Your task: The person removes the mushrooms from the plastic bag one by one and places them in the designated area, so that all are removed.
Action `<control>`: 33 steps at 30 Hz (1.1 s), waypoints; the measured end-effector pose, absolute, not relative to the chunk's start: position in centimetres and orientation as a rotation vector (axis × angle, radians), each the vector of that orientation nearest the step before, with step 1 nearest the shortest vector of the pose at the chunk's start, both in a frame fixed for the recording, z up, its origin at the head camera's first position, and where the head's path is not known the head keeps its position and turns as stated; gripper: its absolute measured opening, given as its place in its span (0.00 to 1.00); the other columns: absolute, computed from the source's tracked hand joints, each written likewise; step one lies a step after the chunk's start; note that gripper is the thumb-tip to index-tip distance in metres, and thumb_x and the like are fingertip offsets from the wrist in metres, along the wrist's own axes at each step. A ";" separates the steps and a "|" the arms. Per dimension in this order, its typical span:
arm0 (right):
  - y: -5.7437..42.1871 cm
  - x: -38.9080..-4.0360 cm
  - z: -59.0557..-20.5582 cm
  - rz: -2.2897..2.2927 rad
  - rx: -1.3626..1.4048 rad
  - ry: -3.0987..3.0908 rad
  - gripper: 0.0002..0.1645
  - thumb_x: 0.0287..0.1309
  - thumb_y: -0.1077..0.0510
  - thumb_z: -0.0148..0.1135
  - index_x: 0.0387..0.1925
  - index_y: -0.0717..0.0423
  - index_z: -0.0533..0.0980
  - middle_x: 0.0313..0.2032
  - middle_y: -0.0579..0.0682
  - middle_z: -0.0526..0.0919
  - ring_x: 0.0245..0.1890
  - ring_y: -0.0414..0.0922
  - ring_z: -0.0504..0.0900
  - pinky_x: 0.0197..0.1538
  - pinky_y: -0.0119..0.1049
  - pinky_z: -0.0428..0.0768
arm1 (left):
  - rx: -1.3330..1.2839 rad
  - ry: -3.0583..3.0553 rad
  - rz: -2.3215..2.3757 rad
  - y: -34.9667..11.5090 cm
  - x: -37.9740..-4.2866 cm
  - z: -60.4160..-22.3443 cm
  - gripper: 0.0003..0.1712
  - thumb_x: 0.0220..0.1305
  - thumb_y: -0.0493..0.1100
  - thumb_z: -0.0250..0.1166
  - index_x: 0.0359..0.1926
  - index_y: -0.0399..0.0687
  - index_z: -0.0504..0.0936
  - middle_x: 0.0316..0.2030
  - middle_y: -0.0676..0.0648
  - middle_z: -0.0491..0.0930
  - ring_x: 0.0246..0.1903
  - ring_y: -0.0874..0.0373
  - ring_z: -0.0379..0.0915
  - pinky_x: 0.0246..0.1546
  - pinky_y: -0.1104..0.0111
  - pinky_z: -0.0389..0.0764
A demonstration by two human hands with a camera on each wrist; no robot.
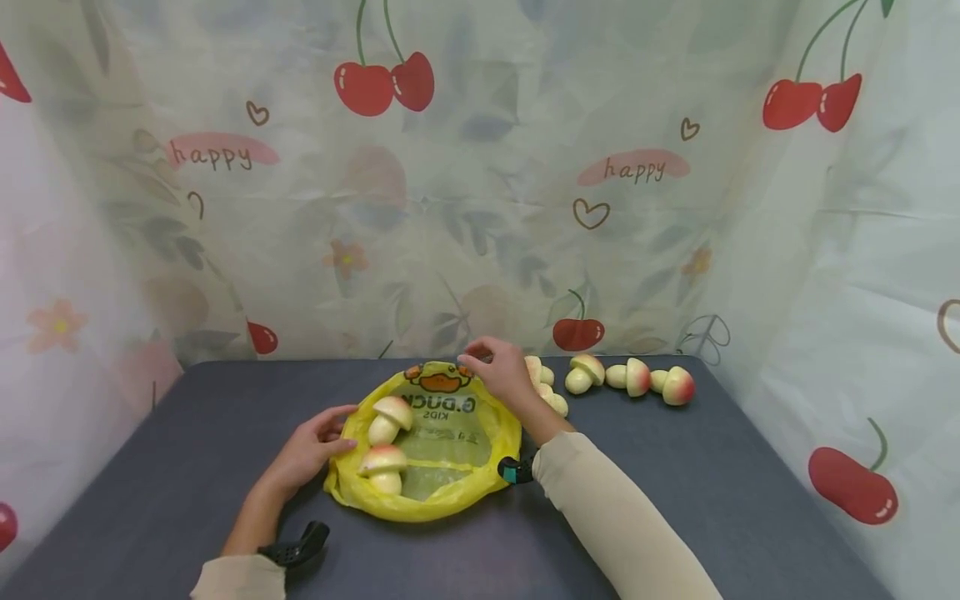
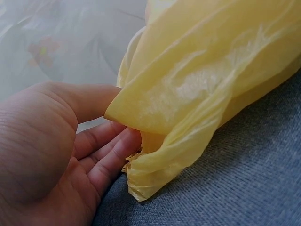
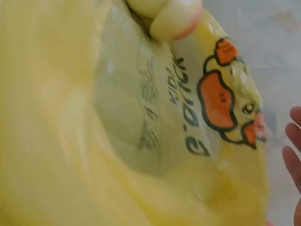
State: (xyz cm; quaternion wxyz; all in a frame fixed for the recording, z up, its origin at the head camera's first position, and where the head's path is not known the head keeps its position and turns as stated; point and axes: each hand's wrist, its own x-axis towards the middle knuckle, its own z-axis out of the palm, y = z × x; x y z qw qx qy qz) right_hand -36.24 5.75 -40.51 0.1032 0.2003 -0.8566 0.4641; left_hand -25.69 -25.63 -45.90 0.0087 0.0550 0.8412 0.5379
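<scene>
Your left hand (image 1: 313, 443), loosely spread, touches the yellow plastic duck-print bag (image 1: 412, 508); your right hand (image 1: 501, 373), relaxed and empty, hovers by its far rim. Brace its mouth wide.

Left hand (image 2: 42, 155) at the yellow bag (image 2: 188, 89)

The thumb (image 2: 91, 101) stretches across, its tip hidden behind a pointed fold of the plastic. Below, the fingers (image 2: 110, 160) reach, slightly bent, to a crumpled corner. Grey-blue desk (image 2: 244, 155) shows beneath; a pale backdrop (image 2: 80, 42) carries a blurred orange flower (image 2: 43, 50).
</scene>
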 end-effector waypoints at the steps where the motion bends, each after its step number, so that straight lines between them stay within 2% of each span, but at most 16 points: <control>1: 5.4 -36.2 -40.6 1.379 0.595 -2.533 0.12 0.60 0.47 0.66 0.41 0.47 0.82 0.36 0.41 0.83 0.36 0.40 0.80 0.37 0.36 0.79 | 0.172 2.627 1.684 -25.7 -25.7 -45.9 0.33 0.65 0.39 0.65 0.69 0.40 0.66 0.52 0.35 0.77 0.46 0.48 0.76 0.43 0.62 0.77; 9: 3.1 -35.8 -41.0 1.364 0.627 -2.547 0.09 0.61 0.48 0.66 0.39 0.47 0.82 0.36 0.41 0.84 0.37 0.40 0.81 0.42 0.37 0.79 | 0.182 2.632 1.688 -25.6 -25.6 -45.9 0.34 0.65 0.40 0.65 0.69 0.40 0.66 0.52 0.35 0.77 0.46 0.48 0.76 0.44 0.60 0.77; 17: 1.6 -35.5 -42.0 1.391 0.653 -2.566 0.12 0.61 0.46 0.66 0.40 0.48 0.83 0.36 0.41 0.84 0.37 0.39 0.81 0.40 0.35 0.78 | 0.182 2.624 1.695 -25.7 -25.7 -46.2 0.33 0.65 0.40 0.65 0.69 0.40 0.66 0.52 0.35 0.77 0.46 0.48 0.76 0.44 0.60 0.77; 26: 0.4 -35.0 -43.1 1.540 0.792 -2.623 0.15 0.61 0.46 0.65 0.44 0.49 0.82 0.39 0.42 0.83 0.39 0.39 0.81 0.40 0.35 0.78 | 0.155 2.641 1.678 -25.7 -25.7 -46.1 0.33 0.65 0.40 0.66 0.68 0.40 0.67 0.51 0.36 0.77 0.45 0.49 0.76 0.43 0.61 0.76; 33: -0.4 -34.3 -43.5 1.541 0.907 -2.738 0.24 0.63 0.44 0.63 0.55 0.51 0.78 0.48 0.45 0.82 0.49 0.42 0.79 0.48 0.39 0.77 | 0.129 2.632 1.679 -25.6 -25.7 -46.0 0.33 0.64 0.40 0.66 0.68 0.40 0.67 0.51 0.37 0.77 0.45 0.49 0.76 0.43 0.62 0.77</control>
